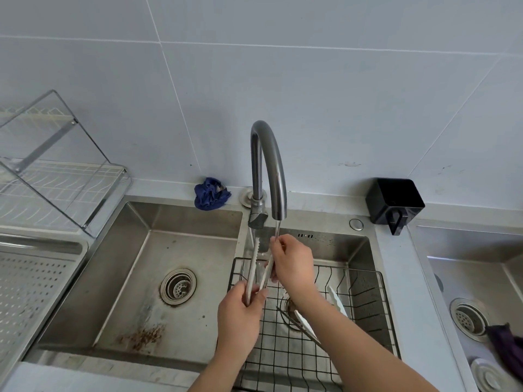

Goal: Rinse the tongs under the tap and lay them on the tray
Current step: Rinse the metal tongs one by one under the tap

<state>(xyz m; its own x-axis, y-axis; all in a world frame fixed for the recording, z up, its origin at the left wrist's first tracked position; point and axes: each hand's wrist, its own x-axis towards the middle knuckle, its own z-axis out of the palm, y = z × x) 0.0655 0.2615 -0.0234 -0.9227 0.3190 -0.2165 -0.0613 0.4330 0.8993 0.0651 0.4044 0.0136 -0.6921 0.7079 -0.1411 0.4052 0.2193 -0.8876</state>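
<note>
With my left hand [240,309] gripping the tongs [259,267] at the hinge and my right hand [291,264] pinching one wet arm under the tap [268,165], they may slip (slick steel) into the sink [334,241].

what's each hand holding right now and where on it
Both hands hold the same metal tongs. The left hand grips the hinged end; the right hand pinches one arm near its tip, under the tap.
</note>
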